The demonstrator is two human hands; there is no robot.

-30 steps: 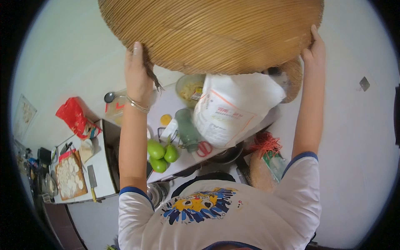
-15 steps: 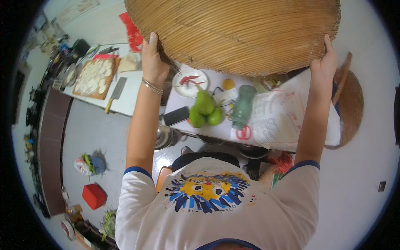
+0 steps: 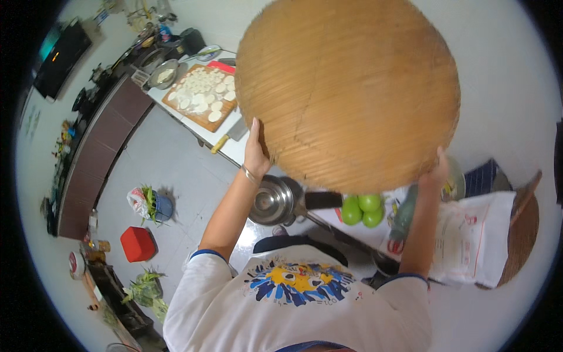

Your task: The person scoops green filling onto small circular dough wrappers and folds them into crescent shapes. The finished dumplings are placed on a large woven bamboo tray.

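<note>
A large round tray of flat stalks [image 3: 352,94] is held up in front of me, its broad face toward me. My left hand [image 3: 256,154] grips its lower left rim, thumb along the edge, with a silver bangle at the wrist. At the lower right rim, my right hand [image 3: 434,170] is closed on it too. Behind and below the tray are several green fruits [image 3: 362,210], a black phone [image 3: 323,200] and a green bottle [image 3: 403,214], partly covered by my right forearm. The tray hides much of the table.
On the left counter lie a cutting board [image 3: 216,122] with several flat dough rounds and a yellow-handled cleaver [image 3: 220,144]. A steel pot [image 3: 271,200] is below my left hand. A white sack [image 3: 469,237] stands right. A red stool [image 3: 138,244] and blue bucket [image 3: 163,207] are on the floor.
The tray has come lower and tilted, so its whole round face shows more. Both hands have moved down with it, and my view has turned toward the left counter.
</note>
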